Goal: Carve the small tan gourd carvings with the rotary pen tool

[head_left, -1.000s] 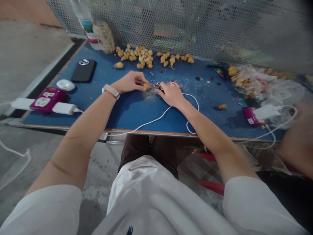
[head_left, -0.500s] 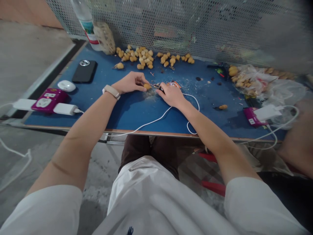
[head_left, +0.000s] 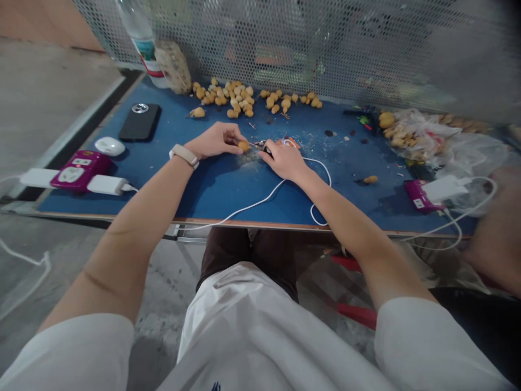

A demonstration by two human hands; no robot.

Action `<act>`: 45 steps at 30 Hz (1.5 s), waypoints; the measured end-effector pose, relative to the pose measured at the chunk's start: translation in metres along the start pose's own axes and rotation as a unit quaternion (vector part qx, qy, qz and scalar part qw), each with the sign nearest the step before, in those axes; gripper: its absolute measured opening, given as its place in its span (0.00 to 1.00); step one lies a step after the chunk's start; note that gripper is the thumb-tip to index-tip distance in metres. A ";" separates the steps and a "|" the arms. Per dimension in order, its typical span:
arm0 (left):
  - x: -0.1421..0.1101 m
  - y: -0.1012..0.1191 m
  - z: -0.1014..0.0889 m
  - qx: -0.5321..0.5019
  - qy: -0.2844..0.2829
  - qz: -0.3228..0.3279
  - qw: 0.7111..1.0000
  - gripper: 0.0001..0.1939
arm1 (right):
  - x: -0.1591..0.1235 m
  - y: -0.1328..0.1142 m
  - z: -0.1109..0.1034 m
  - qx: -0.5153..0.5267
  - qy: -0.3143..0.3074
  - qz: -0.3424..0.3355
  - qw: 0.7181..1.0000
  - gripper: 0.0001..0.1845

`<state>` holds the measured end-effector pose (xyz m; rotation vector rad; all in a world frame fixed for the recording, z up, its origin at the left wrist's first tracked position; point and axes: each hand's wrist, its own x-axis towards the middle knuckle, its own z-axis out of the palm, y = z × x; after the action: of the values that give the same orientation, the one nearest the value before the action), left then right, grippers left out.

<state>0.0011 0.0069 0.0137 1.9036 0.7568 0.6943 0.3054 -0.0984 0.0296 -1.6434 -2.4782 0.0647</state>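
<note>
My left hand (head_left: 215, 140) is closed in a pinch around a small tan gourd (head_left: 244, 146) just above the blue tabletop. Facing it from the right, my right hand (head_left: 286, 159) is wrapped round a small black rotary tool (head_left: 267, 150), whose thin metal tip points toward the gourd. Most of the tool's body is hidden by the fingers. A white cable (head_left: 260, 201) loops across the table by my right wrist. Pale dust (head_left: 249, 161) lies below the gourd, and orange scraps (head_left: 293, 143) are behind my right hand.
Several small gourds (head_left: 240, 98) lie along the perforated metal screen (head_left: 285, 49). At left are a phone (head_left: 140, 122), white case (head_left: 109, 146), purple power socket (head_left: 81, 169) and bottle (head_left: 148, 54). At right are a bag of gourds (head_left: 423, 130), another socket (head_left: 421, 195) and another person's blurred arm (head_left: 499, 233).
Both hands keep nearly the same pose, with the gourd and the rotary tool held close together. The view has shifted very slightly.
</note>
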 end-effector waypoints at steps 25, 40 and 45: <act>-0.001 0.002 0.002 -0.005 0.010 0.005 1.000 0.27 | 0.000 0.001 -0.001 0.005 -0.004 -0.001 1.000 0.28; -0.002 0.007 0.003 -0.007 0.011 -0.002 1.000 0.27 | 0.000 -0.001 -0.002 0.008 -0.005 0.001 1.000 0.30; -0.002 0.011 0.005 -0.008 0.015 0.007 1.000 0.26 | -0.001 -0.001 -0.003 0.008 -0.008 0.002 1.000 0.31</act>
<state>0.0055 -0.0016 0.0212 1.8883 0.7554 0.7376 0.3055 -0.0999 0.0325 -1.6468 -2.4793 0.0979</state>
